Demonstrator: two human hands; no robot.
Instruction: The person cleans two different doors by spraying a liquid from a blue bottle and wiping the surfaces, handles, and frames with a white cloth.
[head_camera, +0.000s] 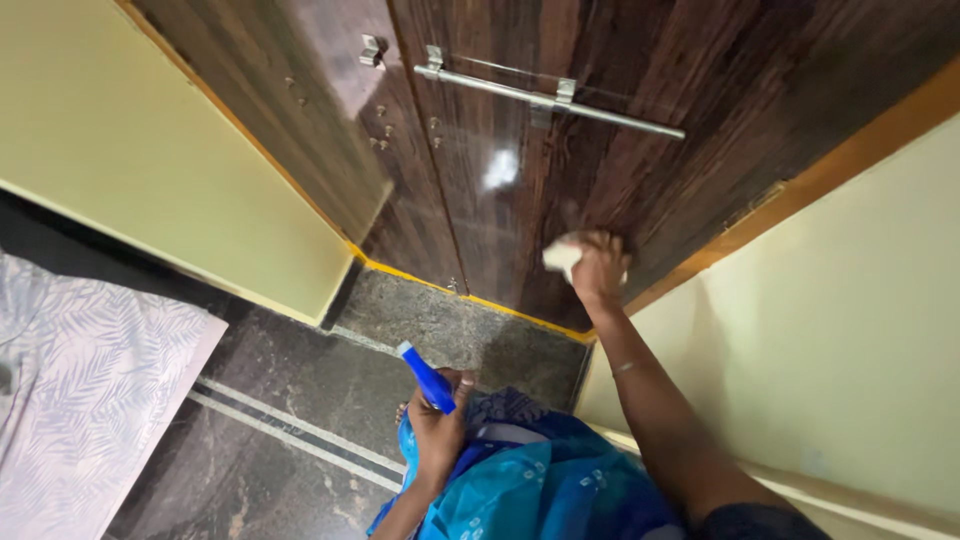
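Note:
My right hand (600, 266) presses a small white cloth (562, 255) against the lower part of a dark wooden door (640, 190). The arm is stretched out toward the door. My left hand (440, 425) is held low near my body and grips a blue spray bottle (427, 377) with a white nozzle, pointing up and left, away from the door. The bottle's lower part is hidden in my fist.
A long metal bar handle (550, 96) runs across the door. Pale yellow walls (150, 150) flank the doorway on both sides. The floor (300, 390) is dark polished stone with light stripes. A leaf-patterned grey sheet (80, 390) lies at the left. My blue garment (540, 480) hangs below.

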